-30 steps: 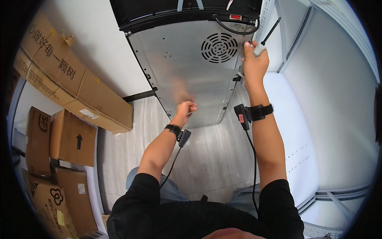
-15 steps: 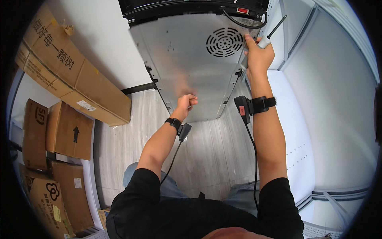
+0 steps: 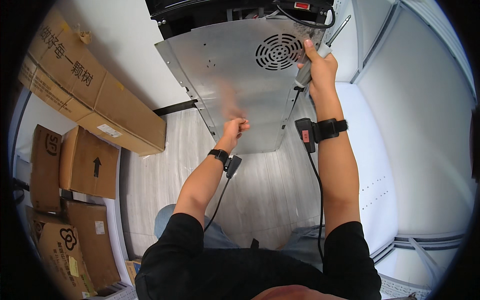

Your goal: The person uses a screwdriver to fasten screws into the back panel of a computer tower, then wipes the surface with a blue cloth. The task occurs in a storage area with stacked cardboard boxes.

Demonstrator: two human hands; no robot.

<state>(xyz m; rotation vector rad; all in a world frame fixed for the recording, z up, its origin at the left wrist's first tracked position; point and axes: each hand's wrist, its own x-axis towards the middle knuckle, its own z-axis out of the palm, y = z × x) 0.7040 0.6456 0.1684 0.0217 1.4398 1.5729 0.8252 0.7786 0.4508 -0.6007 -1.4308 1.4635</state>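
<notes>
A large bare-metal panel (image 3: 215, 90) with a round slotted vent (image 3: 279, 52) stands in front of a black machine (image 3: 200, 15). Its upper left edge is apart from the machine, and some wiring shows in the gap along the top. My right hand (image 3: 324, 72) is closed around a screwdriver (image 3: 312, 65) with a grey handle, its shaft pointing up and right. The thumb of that hand lies against the panel's upper right edge. In front of the panel's lower middle, my left hand (image 3: 235, 131) is closed with fingers curled; whatever it holds is hidden.
A red switch (image 3: 301, 5) and a black cable (image 3: 305, 23) are at the machine's top right. Cardboard boxes (image 3: 95, 95) stand along the left. On the right are a white surface (image 3: 367, 165) and pale panels with metal frames (image 3: 430, 125). Wood-look floor (image 3: 250, 195) lies below.
The panel's top has come away from the machine, shifting slightly left and opening a gap. My right hand has moved slightly left with the screwdriver, which shows more of its handle. My left hand stays nearly still.
</notes>
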